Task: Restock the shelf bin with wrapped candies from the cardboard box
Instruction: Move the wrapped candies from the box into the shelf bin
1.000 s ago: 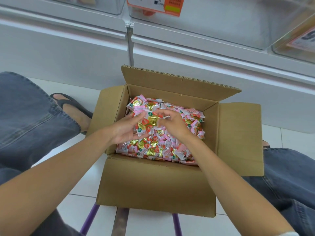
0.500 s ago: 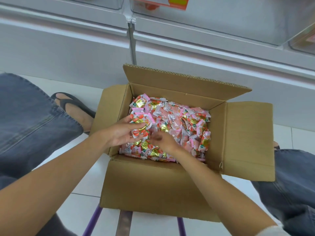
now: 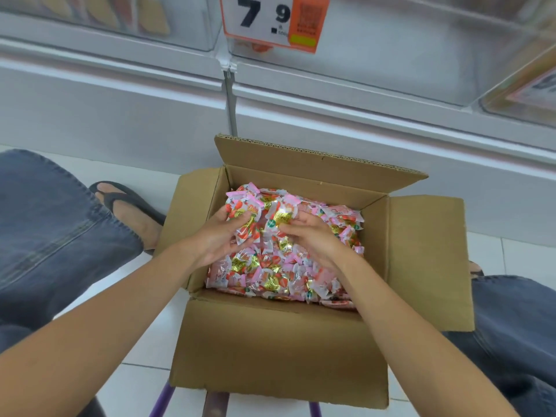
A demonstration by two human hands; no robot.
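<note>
1. Two bare hands are down inside the open cardboard box [image 3: 279, 356], close together over the heap of wrapped candies [image 3: 270, 275].
2. The left hand [image 3: 216, 239] has its fingers [image 3: 233, 218] curled round a clump of pink, red and gold candies, with the thumb over the top of them.
3. The right hand [image 3: 316, 240] lies just beside it, fingers [image 3: 307, 218] bent down over more candies, and one gold wrapper is caught between the two hands.
4. Candies fill the box on every side of the fingers, up to the far wall and back to the near wall under the wrists.
5. Above and well beyond the fingers is the clear shelf bin [image 3: 406, 55], with a price tag [image 3: 264, 22] reading 7.9 on its front edge.
6. To the left of the left fingers, outside the box, a foot in a black flip-flop [image 3: 129, 203] rests on the white tiled floor [image 3: 156, 341].
7. Legs in blue jeans [image 3: 54, 236] flank both forearms.
</note>
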